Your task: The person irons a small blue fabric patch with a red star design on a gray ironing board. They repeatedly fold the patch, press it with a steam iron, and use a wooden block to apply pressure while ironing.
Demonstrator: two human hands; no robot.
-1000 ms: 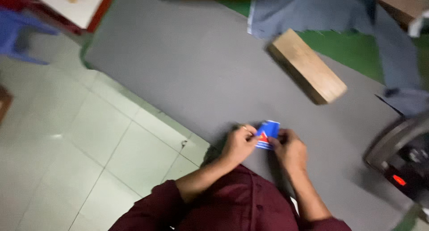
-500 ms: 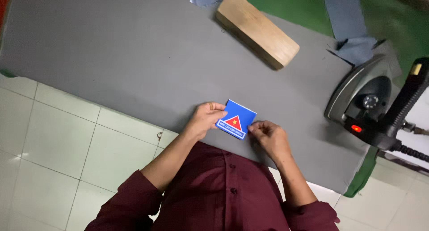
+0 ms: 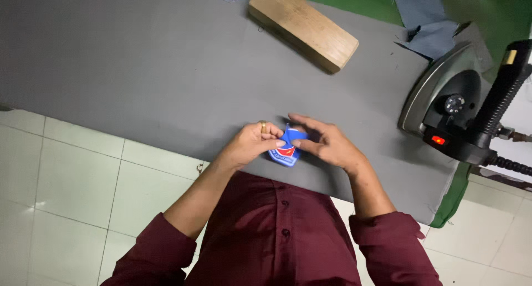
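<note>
Pinching a small blue patch [image 3: 286, 148] between both hands, left hand [image 3: 252, 145] and right hand [image 3: 327, 145] equally near. It sits at the worktop's [image 3: 138, 70] near edge, long axis unclear.

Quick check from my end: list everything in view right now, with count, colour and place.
patch: 1, blue with red and white, between both hands at the table's near edge
table: 1, grey top, fills the upper picture
wood block: 1, light brown, lying on the table, top centre
iron: 1, silver and black with a red light, on the table's right end
cloth pieces: at least 2, grey-blue, top edge and top right
green cover: 1, top right, also showing under the table's right end
floor: pale tiles, left and bottom
left hand: 1, ring on a finger, holds the patch
right hand: 1, holds the patch
sleeves: 2, maroon, bottom
</note>
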